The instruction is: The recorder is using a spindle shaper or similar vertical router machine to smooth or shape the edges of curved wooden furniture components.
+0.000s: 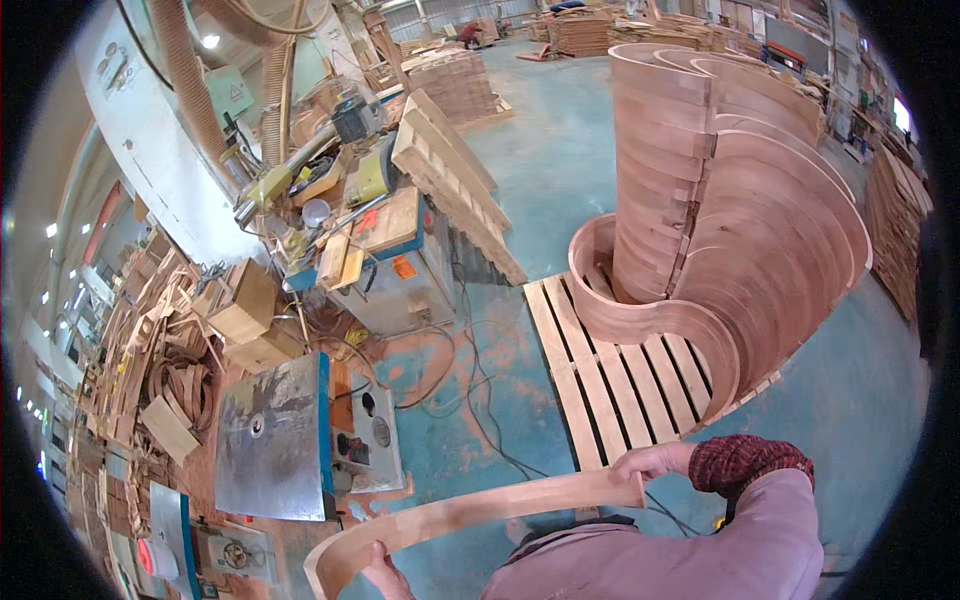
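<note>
Holding a curved wooden strip (pixel 480 503) in both hands, a worker (pixel 620 565) stands before a slatted pallet (pixel 578 400) bearing a stack of curved wooden pieces (pixel 765 215).
The right hand (pixel 650 461) clasps the strip's right end; the left hand (pixel 386 574) grasps it near the other end, fingers partly hidden. The strip spans the worker's front, near the pallet; supporting both ends evenly should best prevent twisting.

pale mauve top (pixel 690 562), its right cuff (pixel 750 466) mottled dark red and black, probably knitted.
</note>
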The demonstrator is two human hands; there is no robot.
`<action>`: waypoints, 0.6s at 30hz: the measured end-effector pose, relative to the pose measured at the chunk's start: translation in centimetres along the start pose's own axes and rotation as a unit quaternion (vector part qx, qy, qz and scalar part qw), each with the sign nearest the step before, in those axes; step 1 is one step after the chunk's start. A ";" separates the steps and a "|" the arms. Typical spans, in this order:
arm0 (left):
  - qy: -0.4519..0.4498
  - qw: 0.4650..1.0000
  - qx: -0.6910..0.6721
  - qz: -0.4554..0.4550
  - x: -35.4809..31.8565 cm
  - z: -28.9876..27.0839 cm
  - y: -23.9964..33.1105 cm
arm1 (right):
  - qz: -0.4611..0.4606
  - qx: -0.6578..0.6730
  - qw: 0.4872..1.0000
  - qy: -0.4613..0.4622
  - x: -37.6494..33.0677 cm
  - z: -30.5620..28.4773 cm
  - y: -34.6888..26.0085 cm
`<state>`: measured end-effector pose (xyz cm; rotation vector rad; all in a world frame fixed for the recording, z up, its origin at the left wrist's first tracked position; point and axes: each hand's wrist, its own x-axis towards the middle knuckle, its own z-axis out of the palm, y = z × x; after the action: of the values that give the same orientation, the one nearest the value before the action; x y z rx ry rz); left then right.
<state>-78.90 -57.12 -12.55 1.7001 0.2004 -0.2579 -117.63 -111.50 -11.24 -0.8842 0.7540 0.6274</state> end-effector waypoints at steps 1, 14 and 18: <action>0.000 0.996 -0.067 0.052 -1.2 0.8 1.6 | -0.016 0.005 1.000 0.000 0.2 0.2 -0.7; 0.033 0.956 -0.292 0.002 5.7 -7.2 15.7 | -0.519 -0.131 0.844 0.040 0.7 24.0 -20.3; -0.048 0.940 -0.333 -0.053 9.5 -11.6 14.7 | -0.621 -0.132 0.764 0.116 8.4 37.8 -22.5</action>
<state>-65.04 -47.93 0.23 1.0029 0.2714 -0.3103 -84.03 -88.90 7.95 -1.4981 0.1472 -0.6027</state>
